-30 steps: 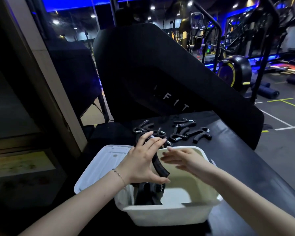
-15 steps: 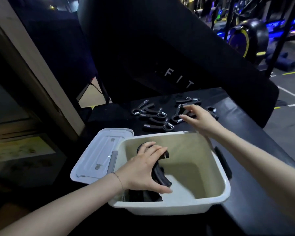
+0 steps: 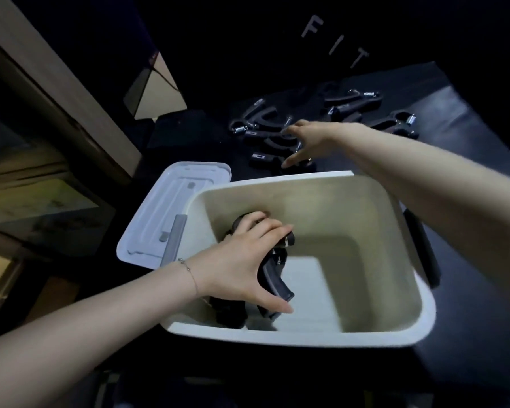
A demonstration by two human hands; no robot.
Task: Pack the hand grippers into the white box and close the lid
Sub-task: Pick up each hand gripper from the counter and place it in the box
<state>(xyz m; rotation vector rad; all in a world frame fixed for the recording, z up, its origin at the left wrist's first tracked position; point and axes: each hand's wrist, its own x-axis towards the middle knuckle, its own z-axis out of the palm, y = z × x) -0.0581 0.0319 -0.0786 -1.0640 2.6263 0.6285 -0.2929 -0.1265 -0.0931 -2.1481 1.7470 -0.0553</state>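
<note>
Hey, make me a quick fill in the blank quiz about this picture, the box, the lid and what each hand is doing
1. The left hand holds a black hand gripper inside the white ____.
2. The lid lies beside the box on its ____ side.
3. The right hand reaches toward the loose hand grippers on the ____ surface beyond the box.
4. The wrist with a thin bracelet belongs to the ____ hand.

Missing words: box; left; black; left
</note>
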